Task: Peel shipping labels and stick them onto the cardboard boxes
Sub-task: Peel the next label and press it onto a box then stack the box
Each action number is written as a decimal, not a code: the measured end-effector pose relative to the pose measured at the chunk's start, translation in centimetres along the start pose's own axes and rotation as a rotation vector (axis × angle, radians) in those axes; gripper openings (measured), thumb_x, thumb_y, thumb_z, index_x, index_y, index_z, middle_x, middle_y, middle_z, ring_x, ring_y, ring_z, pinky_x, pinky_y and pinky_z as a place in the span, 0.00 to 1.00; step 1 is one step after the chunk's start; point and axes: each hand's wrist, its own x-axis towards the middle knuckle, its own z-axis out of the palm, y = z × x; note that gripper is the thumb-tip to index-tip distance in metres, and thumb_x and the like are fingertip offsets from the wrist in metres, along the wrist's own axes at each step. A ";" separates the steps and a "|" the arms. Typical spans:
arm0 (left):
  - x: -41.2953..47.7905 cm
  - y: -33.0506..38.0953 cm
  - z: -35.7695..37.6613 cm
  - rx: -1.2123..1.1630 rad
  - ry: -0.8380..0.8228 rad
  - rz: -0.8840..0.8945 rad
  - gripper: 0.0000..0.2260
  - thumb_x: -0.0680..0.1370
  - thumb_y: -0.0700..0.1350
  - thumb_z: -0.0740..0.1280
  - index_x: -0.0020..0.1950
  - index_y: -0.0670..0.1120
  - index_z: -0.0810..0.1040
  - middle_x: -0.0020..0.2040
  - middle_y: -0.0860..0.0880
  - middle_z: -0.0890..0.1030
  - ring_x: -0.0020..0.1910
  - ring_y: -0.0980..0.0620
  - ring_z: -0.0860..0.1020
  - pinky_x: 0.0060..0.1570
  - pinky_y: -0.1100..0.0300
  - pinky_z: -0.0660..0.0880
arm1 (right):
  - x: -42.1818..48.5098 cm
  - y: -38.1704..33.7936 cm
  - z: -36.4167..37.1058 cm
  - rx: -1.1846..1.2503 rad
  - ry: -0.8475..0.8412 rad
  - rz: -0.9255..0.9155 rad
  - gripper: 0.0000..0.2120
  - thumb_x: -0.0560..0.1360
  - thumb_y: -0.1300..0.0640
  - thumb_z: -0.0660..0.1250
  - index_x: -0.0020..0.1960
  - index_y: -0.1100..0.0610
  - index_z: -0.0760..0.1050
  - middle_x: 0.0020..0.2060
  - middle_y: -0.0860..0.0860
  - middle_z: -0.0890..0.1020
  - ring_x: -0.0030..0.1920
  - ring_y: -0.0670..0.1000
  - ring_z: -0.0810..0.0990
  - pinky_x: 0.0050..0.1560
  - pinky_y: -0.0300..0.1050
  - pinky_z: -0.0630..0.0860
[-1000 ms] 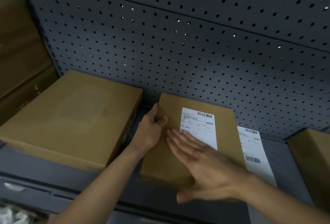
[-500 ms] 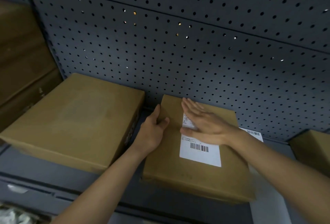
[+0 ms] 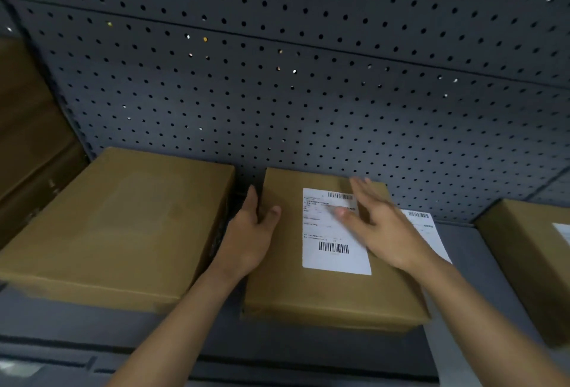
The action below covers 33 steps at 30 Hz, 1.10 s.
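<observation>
On the middle box [image 3: 324,297], my left hand [image 3: 249,232] grips its edge — my right hand [image 3: 385,229], fingers flat, rests on the label [image 3: 333,260].

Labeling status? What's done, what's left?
Done: the shipping label lies flat on the middle box, and the right box shows a white label at the frame edge. In hand: the right hand is flat over the label's top while the left hand grips the box's left edge. Left: the large left box shows no label; a label sheet lies on the shelf.
</observation>
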 end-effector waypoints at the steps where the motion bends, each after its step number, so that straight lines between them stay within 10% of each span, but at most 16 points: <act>1: -0.7 -0.1 -0.1 -0.001 -0.001 0.009 0.32 0.82 0.54 0.60 0.81 0.52 0.47 0.77 0.51 0.64 0.74 0.52 0.64 0.63 0.64 0.62 | -1.2 0.3 -0.3 0.072 0.058 0.066 0.38 0.76 0.33 0.57 0.80 0.49 0.54 0.77 0.39 0.54 0.77 0.38 0.49 0.74 0.37 0.49; 9: -5.2 -3.9 -0.4 -0.088 -0.056 -0.042 0.28 0.82 0.50 0.61 0.80 0.55 0.53 0.53 0.72 0.69 0.45 0.78 0.71 0.42 0.80 0.66 | -8.5 2.0 2.0 0.508 0.306 0.460 0.29 0.80 0.47 0.62 0.78 0.53 0.60 0.70 0.43 0.70 0.64 0.42 0.69 0.58 0.35 0.64; 18: -6.2 -4.4 -0.1 -0.228 -0.116 -0.011 0.25 0.83 0.48 0.59 0.80 0.53 0.56 0.66 0.61 0.74 0.59 0.67 0.73 0.57 0.73 0.66 | -11.1 0.5 4.2 0.744 0.504 0.546 0.09 0.81 0.57 0.63 0.51 0.46 0.81 0.49 0.42 0.86 0.50 0.42 0.83 0.53 0.39 0.76; 33: -11.9 0.5 5.1 -0.252 -0.141 0.274 0.19 0.84 0.43 0.59 0.74 0.56 0.69 0.64 0.62 0.78 0.61 0.67 0.75 0.62 0.67 0.69 | -20.5 1.8 -1.8 0.831 0.616 0.300 0.14 0.80 0.59 0.64 0.62 0.43 0.75 0.53 0.38 0.84 0.53 0.39 0.81 0.48 0.29 0.75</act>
